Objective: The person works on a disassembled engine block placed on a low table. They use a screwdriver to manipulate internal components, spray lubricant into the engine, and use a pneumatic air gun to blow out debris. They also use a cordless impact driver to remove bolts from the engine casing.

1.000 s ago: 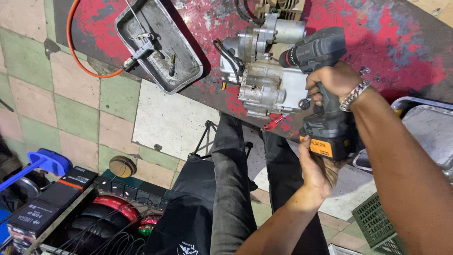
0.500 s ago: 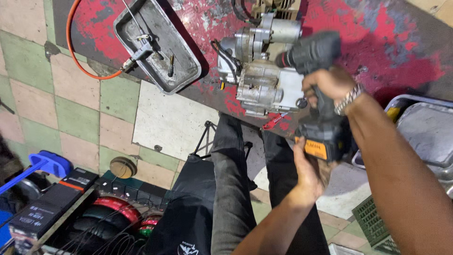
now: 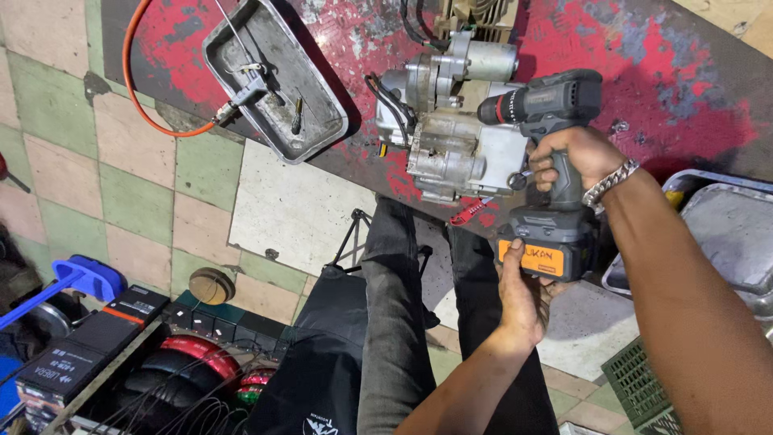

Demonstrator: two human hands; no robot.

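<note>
My right hand [image 3: 573, 157], with a metal bracelet on the wrist, is wrapped around the grip of a dark cordless drill [image 3: 547, 101]. The drill's nose points left and sits against a grey metal engine [image 3: 451, 129] on the red workbench [image 3: 668, 89]. My left hand [image 3: 523, 300] reaches up from below and grips the underside of the drill's black and orange battery pack [image 3: 551, 251]. A small red tool [image 3: 471, 212] lies at the bench edge under the engine.
A metal tray [image 3: 322, 121] with a few small tools lies on the bench at the left, with an orange hose [image 3: 129, 80] looping past it. Another metal tray [image 3: 725, 234] is at the right. My legs, a green crate [image 3: 644, 387], black boxes [image 3: 88, 338] and a blue object [image 3: 88, 278] are on the tiled floor.
The drill has shifted slightly by the engine, with both hands staying on it. Nothing was taken hold of or let go.
</note>
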